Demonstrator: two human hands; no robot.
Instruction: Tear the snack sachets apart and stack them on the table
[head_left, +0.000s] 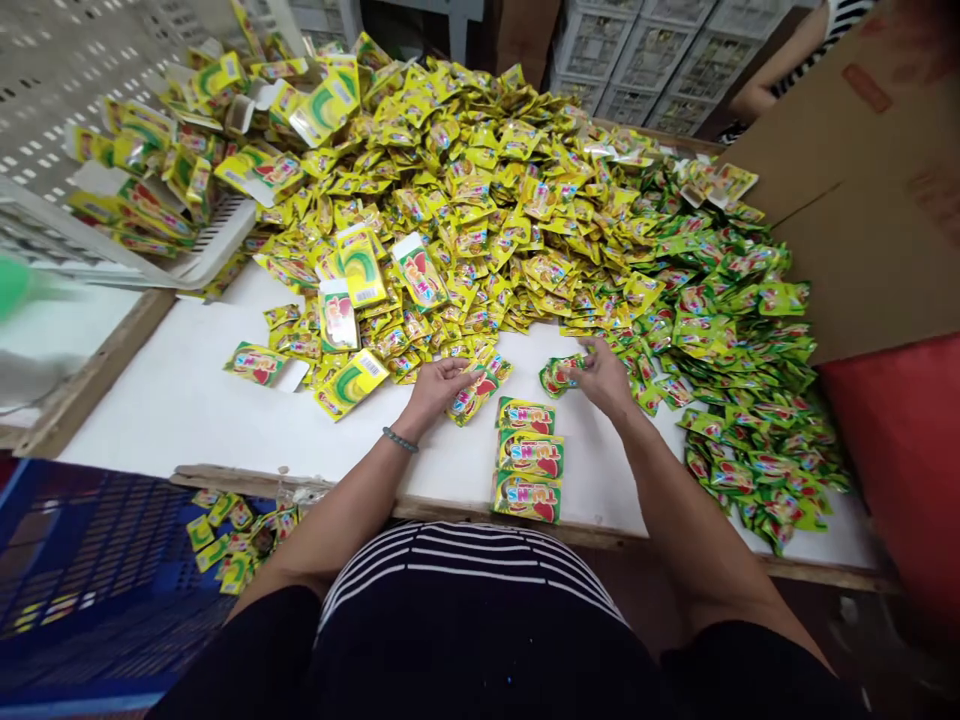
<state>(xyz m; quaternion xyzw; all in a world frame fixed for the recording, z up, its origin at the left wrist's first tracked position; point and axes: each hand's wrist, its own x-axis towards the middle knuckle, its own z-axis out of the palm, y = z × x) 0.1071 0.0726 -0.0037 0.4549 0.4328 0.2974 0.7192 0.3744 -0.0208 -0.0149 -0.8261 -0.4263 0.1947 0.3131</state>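
Note:
My left hand (439,392), with a dark bead bracelet at the wrist, grips a yellow and green printed box (474,394) just above the white tabletop. To its right my right hand (602,376) has its fingers closed on green sachets (559,376); how many cannot be made out. Between my forearms a column of three printed boxes (529,455) lies near the table's front edge. Left of my left hand are loose cartons, among them a yellow one (352,384) and one with an open white flap (259,364).
A big heap of yellow sachets (465,190) covers the back, and green sachets (750,340) fill the right. A white crate (217,240) of cartons stands tipped at left. Below is a blue crate (127,580). Cardboard (847,200) borders the right; another person's arm (780,75) shows behind.

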